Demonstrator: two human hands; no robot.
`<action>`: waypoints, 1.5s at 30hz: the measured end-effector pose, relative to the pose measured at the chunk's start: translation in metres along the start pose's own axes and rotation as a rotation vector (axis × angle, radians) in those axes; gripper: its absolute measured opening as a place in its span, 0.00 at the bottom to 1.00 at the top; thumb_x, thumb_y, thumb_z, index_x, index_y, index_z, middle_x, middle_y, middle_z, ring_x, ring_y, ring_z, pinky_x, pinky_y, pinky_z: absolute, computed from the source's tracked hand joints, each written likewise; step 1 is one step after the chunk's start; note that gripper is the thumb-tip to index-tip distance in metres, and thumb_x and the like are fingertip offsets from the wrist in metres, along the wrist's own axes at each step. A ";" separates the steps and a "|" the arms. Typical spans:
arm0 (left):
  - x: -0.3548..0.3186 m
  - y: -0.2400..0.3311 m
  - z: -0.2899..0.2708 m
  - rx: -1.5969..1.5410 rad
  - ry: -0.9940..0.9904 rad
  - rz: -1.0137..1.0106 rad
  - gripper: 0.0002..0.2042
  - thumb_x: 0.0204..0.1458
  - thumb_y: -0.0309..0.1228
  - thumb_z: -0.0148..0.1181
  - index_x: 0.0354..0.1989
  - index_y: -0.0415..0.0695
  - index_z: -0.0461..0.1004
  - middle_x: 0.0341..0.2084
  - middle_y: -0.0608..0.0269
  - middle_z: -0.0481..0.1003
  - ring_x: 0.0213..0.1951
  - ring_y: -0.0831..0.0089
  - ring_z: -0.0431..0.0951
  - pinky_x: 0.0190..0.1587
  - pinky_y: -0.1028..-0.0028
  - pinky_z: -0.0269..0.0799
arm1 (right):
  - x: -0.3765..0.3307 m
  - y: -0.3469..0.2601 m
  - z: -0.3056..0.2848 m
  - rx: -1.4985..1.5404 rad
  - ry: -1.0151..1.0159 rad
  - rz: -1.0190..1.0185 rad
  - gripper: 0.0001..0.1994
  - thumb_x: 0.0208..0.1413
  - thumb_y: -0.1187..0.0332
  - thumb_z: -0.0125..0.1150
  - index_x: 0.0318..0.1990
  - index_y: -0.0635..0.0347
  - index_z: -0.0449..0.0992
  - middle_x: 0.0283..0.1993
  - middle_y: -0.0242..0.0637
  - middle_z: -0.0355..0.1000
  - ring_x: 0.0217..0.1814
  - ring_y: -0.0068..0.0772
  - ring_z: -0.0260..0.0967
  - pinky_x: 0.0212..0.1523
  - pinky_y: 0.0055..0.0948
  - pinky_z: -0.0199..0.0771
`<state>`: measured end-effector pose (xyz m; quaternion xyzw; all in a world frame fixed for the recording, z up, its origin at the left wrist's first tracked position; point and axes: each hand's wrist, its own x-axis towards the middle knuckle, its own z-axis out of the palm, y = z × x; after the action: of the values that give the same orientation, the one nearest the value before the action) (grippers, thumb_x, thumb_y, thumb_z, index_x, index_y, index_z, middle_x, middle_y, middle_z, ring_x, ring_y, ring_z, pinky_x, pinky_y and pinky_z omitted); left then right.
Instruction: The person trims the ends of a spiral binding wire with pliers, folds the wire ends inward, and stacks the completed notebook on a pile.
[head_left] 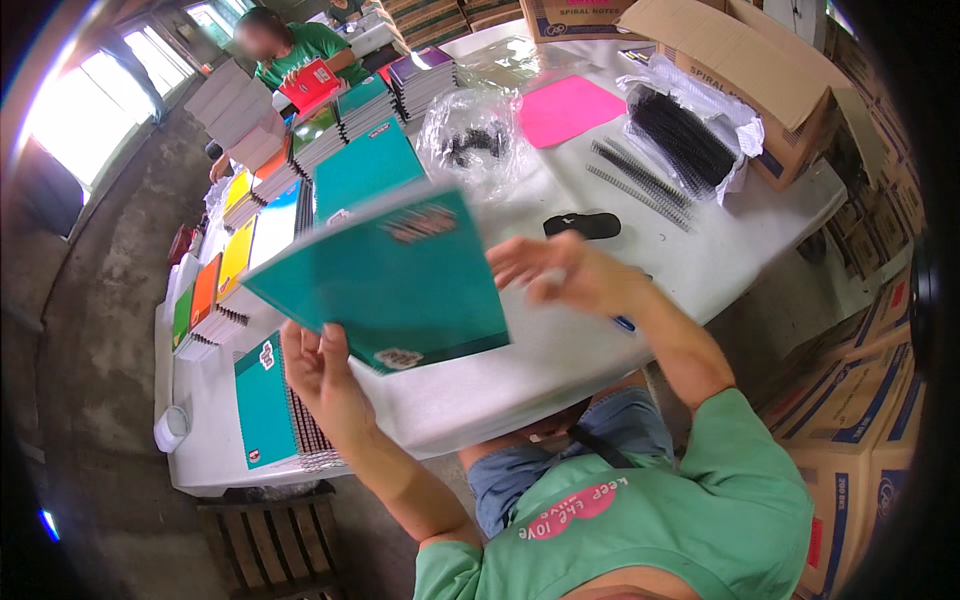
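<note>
A teal-covered notebook [400, 290] is tilted up over the table in front of me. My left hand [325, 375] grips its lower left edge, thumb on the cover and the other fingers partly hidden. Just past the notebook's right edge, my right hand [560, 275] is apart from it, fingers loosely spread and slightly blurred, holding nothing I can see. Beneath and left of my left hand lies a stack of teal spiral notebooks [262, 405]. Beyond the held one rests another teal pile [370, 170]. A black case-like object [582, 225] lies behind my right hand.
Black spiral coils [680, 140] lie in white wrapping beside an open carton [790, 90], with loose coils [640, 185] nearby. A pink sheet [570, 108] and clear plastic bag [470, 140] lie farther back. A co-worker [310, 50] holds a red notebook. Cartons [840, 430] stand right.
</note>
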<state>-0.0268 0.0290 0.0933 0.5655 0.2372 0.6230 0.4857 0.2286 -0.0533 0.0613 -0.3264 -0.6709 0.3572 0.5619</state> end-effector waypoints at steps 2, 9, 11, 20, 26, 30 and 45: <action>-0.014 0.005 0.001 0.476 -0.159 0.063 0.10 0.50 0.21 0.58 0.41 0.39 0.72 0.34 0.59 0.77 0.39 0.72 0.75 0.46 0.76 0.65 | -0.011 0.040 -0.060 -0.239 0.275 0.176 0.14 0.57 0.63 0.57 0.48 0.58 0.74 0.44 0.35 0.75 0.41 0.23 0.70 0.45 0.25 0.70; -0.047 -0.034 0.014 1.239 -0.568 0.418 0.10 0.45 0.22 0.57 0.38 0.46 0.74 0.26 0.65 0.72 0.35 0.67 0.71 0.53 0.63 0.55 | -0.056 0.148 -0.188 -1.297 0.543 0.571 0.16 0.52 0.69 0.56 0.50 0.56 0.71 0.50 0.46 0.70 0.51 0.48 0.68 0.50 0.42 0.68; -0.051 -0.039 0.012 1.241 -0.542 0.454 0.10 0.46 0.25 0.58 0.38 0.47 0.73 0.26 0.66 0.71 0.34 0.67 0.70 0.51 0.64 0.56 | -0.056 0.157 -0.185 -1.359 0.503 0.567 0.17 0.52 0.73 0.55 0.51 0.56 0.71 0.52 0.46 0.68 0.52 0.49 0.66 0.51 0.42 0.67; -0.061 -0.054 0.004 1.172 -0.410 0.597 0.13 0.40 0.35 0.66 0.37 0.51 0.77 0.20 0.72 0.67 0.28 0.73 0.67 0.41 0.70 0.53 | -0.011 0.024 -0.065 -0.874 0.189 0.337 0.14 0.54 0.76 0.53 0.48 0.58 0.75 0.37 0.43 0.69 0.39 0.40 0.69 0.42 0.32 0.67; -0.069 -0.062 0.003 1.142 -0.332 0.666 0.13 0.37 0.37 0.67 0.35 0.57 0.77 0.21 0.76 0.65 0.30 0.78 0.67 0.50 0.65 0.49 | -0.032 -0.014 -0.003 -0.510 0.011 0.223 0.10 0.51 0.74 0.60 0.42 0.58 0.79 0.32 0.35 0.70 0.31 0.25 0.67 0.34 0.21 0.66; -0.075 -0.071 0.005 1.181 -0.234 0.676 0.13 0.37 0.40 0.67 0.34 0.60 0.77 0.20 0.76 0.63 0.33 0.78 0.68 0.57 0.58 0.41 | -0.032 -0.003 0.010 -0.555 0.098 0.196 0.10 0.47 0.78 0.62 0.38 0.57 0.79 0.31 0.33 0.71 0.35 0.26 0.68 0.36 0.23 0.67; -0.076 -0.071 0.010 1.129 -0.148 0.659 0.15 0.34 0.45 0.69 0.32 0.59 0.77 0.19 0.77 0.64 0.33 0.76 0.69 0.58 0.58 0.40 | -0.033 -0.004 0.009 -0.281 -0.028 0.245 0.12 0.40 0.81 0.66 0.35 0.58 0.80 0.33 0.33 0.76 0.38 0.27 0.70 0.39 0.25 0.69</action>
<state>-0.0015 -0.0107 -0.0005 0.8179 0.3079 0.4783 -0.0866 0.2246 -0.0840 0.0463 -0.4760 -0.6772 0.3301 0.4536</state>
